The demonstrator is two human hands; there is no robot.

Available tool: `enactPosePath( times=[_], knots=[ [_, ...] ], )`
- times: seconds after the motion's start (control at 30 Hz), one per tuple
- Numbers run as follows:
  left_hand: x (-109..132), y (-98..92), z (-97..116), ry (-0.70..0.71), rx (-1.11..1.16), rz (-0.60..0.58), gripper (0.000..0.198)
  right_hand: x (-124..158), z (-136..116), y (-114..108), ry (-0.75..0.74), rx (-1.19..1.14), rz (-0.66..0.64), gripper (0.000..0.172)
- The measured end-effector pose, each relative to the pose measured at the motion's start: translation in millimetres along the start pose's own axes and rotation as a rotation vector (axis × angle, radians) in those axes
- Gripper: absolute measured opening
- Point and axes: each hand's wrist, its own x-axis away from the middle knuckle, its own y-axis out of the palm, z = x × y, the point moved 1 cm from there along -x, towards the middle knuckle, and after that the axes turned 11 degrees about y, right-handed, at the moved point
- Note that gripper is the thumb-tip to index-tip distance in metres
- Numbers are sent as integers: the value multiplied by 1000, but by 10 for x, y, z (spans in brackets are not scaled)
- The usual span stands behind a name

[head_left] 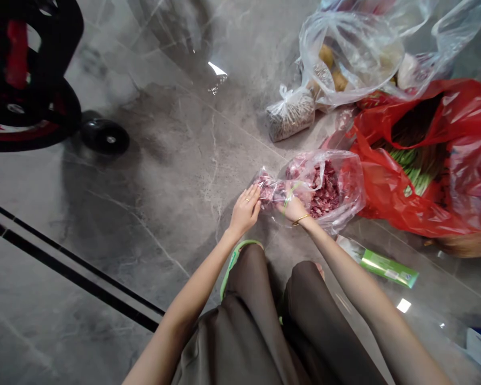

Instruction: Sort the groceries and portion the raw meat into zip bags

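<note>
A clear plastic bag of chopped red meat (324,187) lies on the grey marble floor in front of my knees. My left hand (245,210), with a ring on it, pinches the bag's twisted neck at its left end. My right hand (293,207), a gold bangle on the wrist, grips the same bag just right of the neck, its fingers partly hidden by the plastic and a green band.
A red bag with green stalks (425,160) lies to the right. Behind it are a big clear bag of produce (356,53) and a small tied bag of grains (291,113). A green tube (380,264) lies by my right arm. A wheeled toy (32,80) stands far left.
</note>
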Motion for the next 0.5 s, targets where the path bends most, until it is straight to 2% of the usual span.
enactPosePath(
  times=[0.13, 0.23, 0.33, 0.43, 0.5],
  knots=[
    [19, 86, 54, 56, -95, -113, 49, 89, 67, 44, 68, 40, 104, 85],
    [-38, 113, 114, 63, -172, -180, 49, 92, 176, 98, 49, -134, 141, 79],
    [-143, 102, 104, 61, -151, -184, 46, 97, 284, 167, -8, -366, 116, 78],
    [-233, 74, -36, -34, 34, -83, 42, 142, 328, 235, -125, -334, 164, 71],
    [-267, 67, -164, -230, 187, 39, 50, 180, 324, 278, -162, -213, 245, 67]
  ],
)
